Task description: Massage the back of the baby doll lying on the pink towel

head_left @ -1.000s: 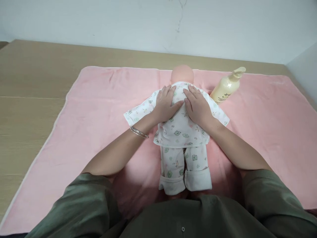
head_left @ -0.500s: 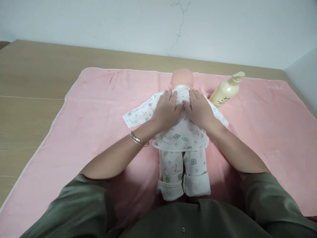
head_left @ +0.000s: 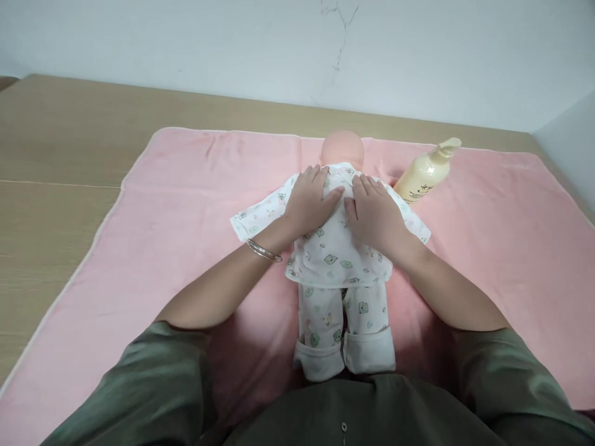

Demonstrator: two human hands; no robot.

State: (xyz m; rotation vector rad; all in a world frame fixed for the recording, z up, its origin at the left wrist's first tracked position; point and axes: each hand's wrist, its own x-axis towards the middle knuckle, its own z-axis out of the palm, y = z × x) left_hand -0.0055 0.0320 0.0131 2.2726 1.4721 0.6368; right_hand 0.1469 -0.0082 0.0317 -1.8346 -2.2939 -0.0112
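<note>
A baby doll [head_left: 343, 148] lies on the pink blanket, its bald head away from me and its face not visible. It wears a white printed top [head_left: 339, 263] and matching trousers [head_left: 320, 316] with turned-up cuffs. My left hand [head_left: 310, 201] rests flat on the upper left of the doll's back, thumb pointing inward. On the right side of the back lies my right hand [head_left: 374, 210], fingers stretched toward the doll's shoulder. Neither hand grips anything. A strip of the printed top shows between my thumbs.
A cream pump bottle [head_left: 425, 173] leans or lies beside the doll's right-hand sleeve. The pink blanket [head_left: 186, 198] covers much of the wooden table [head_left: 83, 124]. Behind the table rises a white wall [head_left: 232, 49] with a crack.
My hands have moved slightly apart on the doll's back, the left one a little up and the right one slightly down. The thumbs are further from each other.
</note>
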